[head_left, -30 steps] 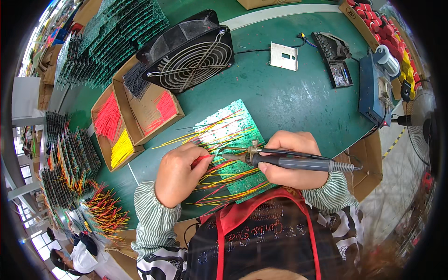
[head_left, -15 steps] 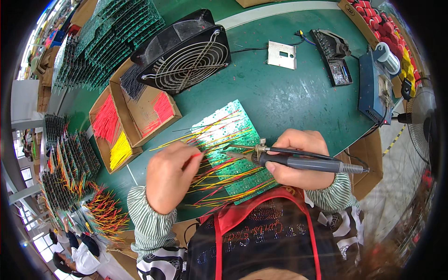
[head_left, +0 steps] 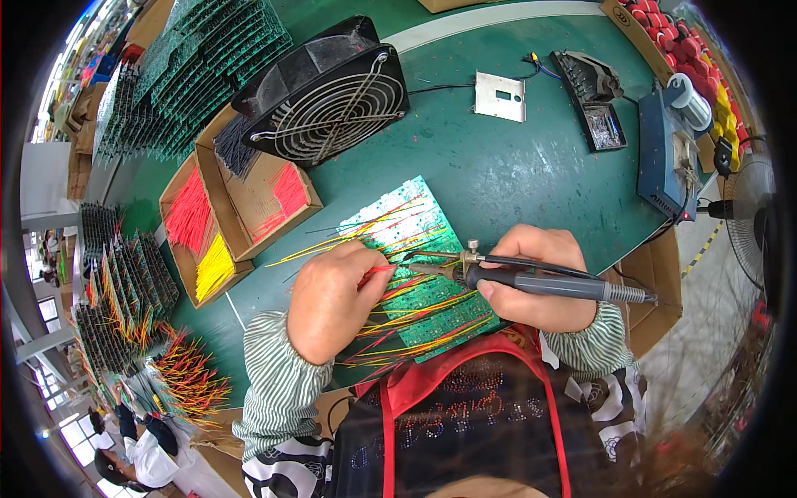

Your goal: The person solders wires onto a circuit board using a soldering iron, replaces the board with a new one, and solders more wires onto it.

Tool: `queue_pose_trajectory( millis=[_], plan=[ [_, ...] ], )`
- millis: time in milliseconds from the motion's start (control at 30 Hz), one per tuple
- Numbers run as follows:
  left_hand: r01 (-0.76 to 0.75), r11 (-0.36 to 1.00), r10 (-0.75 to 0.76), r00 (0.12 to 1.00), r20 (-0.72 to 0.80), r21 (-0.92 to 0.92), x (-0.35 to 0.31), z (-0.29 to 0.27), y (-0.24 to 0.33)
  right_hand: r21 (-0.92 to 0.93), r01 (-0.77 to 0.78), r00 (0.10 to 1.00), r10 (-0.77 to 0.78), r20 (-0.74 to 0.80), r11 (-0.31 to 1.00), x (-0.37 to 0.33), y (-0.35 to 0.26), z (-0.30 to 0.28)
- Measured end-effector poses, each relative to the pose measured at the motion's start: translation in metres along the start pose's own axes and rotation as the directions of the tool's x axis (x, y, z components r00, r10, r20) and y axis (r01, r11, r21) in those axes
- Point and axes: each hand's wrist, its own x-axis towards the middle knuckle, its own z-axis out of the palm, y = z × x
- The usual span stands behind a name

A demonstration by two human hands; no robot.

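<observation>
A green circuit board (head_left: 438,330) lies on the workbench in front of me, with rows of red, yellow and black wires (head_left: 386,319) sticking out across its left side. My left hand (head_left: 332,295) is closed in a pinch on a red wire (head_left: 381,269), whose end is over the board. In my right hand (head_left: 544,280) is a grey soldering iron (head_left: 540,282) with a thin metal tube clamped alongside. Its tip points left and is close to the end of the red wire; whether they touch I cannot tell.
A cardboard tray (head_left: 241,241) of cut wires sits at the left, below a black fan (head_left: 332,100). Stacked circuit boards (head_left: 207,75) stand far left. At the right are a blue soldering station (head_left: 664,158) and a black tool holder (head_left: 594,100); a metal plate (head_left: 500,95) lies nearby.
My left hand has moved right, bringing the red wire over the board to the iron's tip. The soldering iron has shifted only slightly.
</observation>
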Motion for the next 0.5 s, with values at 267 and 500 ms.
queue_pose_trajectory(
  millis=[267,500],
  plan=[
    [-0.008,0.999,0.007,1.000,0.022,0.039,0.002,-0.003,0.003,-0.047,0.055,0.998,-0.057,-0.029,0.997,0.001,-0.001,-0.005],
    [-0.052,0.985,0.076,0.986,-0.146,0.162,0.000,-0.012,0.017,-0.052,0.036,0.998,-0.038,-0.045,0.998,-0.006,-0.003,-0.016]
  ],
)
